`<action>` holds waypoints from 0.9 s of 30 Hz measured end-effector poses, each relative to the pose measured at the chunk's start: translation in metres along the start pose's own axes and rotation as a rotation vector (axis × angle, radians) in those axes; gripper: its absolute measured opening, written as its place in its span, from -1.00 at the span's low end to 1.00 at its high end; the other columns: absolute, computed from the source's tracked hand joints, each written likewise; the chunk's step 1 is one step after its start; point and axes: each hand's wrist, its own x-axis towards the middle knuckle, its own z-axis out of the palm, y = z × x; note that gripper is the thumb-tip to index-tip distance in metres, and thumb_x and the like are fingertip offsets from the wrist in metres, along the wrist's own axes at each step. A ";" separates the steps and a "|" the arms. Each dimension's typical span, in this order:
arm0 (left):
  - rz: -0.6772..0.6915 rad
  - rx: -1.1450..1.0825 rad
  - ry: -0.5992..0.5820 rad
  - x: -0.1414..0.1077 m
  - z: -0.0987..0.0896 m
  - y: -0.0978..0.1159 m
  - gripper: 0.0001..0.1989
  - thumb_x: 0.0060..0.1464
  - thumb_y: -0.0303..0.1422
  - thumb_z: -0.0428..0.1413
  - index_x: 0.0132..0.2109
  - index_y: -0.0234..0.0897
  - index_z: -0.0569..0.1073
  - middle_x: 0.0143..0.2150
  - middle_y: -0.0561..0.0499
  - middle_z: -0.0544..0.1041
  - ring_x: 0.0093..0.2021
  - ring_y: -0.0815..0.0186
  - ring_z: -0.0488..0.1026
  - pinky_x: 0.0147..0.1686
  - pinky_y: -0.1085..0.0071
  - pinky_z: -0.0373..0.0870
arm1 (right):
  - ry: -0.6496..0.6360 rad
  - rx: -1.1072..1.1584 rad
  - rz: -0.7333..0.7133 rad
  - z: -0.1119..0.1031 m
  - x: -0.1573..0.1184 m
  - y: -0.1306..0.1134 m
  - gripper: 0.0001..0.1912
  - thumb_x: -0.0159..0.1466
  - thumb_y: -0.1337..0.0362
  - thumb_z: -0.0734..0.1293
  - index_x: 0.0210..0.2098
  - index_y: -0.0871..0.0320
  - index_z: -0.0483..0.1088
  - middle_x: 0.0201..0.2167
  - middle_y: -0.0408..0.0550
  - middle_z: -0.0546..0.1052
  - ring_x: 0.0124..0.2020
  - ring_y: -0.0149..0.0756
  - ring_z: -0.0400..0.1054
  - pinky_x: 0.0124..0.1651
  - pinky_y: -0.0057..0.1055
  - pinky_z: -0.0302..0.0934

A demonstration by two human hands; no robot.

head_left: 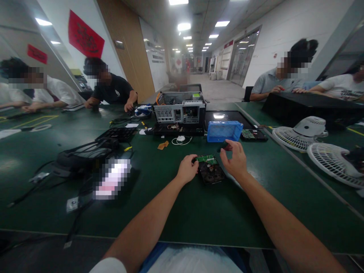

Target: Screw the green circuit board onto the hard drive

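A hard drive (212, 172) lies on the green table with its green circuit board facing up. My left hand (187, 169) grips its upper left edge, fingers curled and thumb against the side. Just to the right of the drive and slightly raised, my right hand (235, 159) pinches a small dark object (223, 146) between thumb and fingers; its exact kind is too blurred to tell. Behind my right hand stands a blue plastic bin (224, 131).
An opened computer case (179, 112) stands at the back. A circuit board (251, 134) sits right of the bin. White fan parts (298, 132) lie at right; a black headset-like device (82, 155) and a lit phone (112, 179) at left. Several people sit across the table.
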 end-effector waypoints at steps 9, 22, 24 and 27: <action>-0.037 0.012 -0.022 -0.001 -0.003 0.005 -0.64 0.34 -0.35 0.08 0.24 -0.26 0.41 0.17 -0.21 0.44 -0.43 0.48 0.52 -0.45 0.53 0.50 | -0.007 0.047 0.115 0.003 -0.006 0.004 -0.55 0.34 0.20 0.34 0.19 0.10 0.26 -0.02 0.11 0.48 -0.20 -0.17 0.50 -0.15 -0.15 0.49; -0.035 0.012 -0.009 -0.001 -0.001 0.005 -0.63 0.34 -0.37 0.08 0.24 -0.26 0.40 0.15 -0.20 0.45 -0.45 0.48 0.50 -0.46 0.52 0.49 | 0.002 0.051 0.081 0.004 -0.006 0.005 -0.51 0.34 0.14 0.37 0.21 0.09 0.29 -0.12 0.06 0.51 -0.24 -0.16 0.50 -0.19 -0.14 0.52; -0.032 0.019 0.000 0.000 0.000 0.002 -0.64 0.33 -0.37 0.09 0.24 -0.26 0.41 0.14 -0.19 0.46 -0.46 0.49 0.49 -0.47 0.52 0.49 | -0.010 0.042 0.060 0.003 -0.006 0.004 -0.52 0.36 0.16 0.35 0.23 0.09 0.28 -0.13 0.05 0.50 -0.24 -0.17 0.49 -0.17 -0.13 0.52; -0.021 0.016 0.003 0.001 0.000 0.000 -0.63 0.33 -0.36 0.09 0.24 -0.26 0.41 0.14 -0.19 0.45 -0.47 0.49 0.50 -0.47 0.51 0.49 | -0.014 0.038 0.056 0.002 -0.005 0.005 -0.55 0.38 0.19 0.32 0.24 0.09 0.28 -0.14 0.04 0.49 -0.24 -0.19 0.47 -0.16 -0.14 0.52</action>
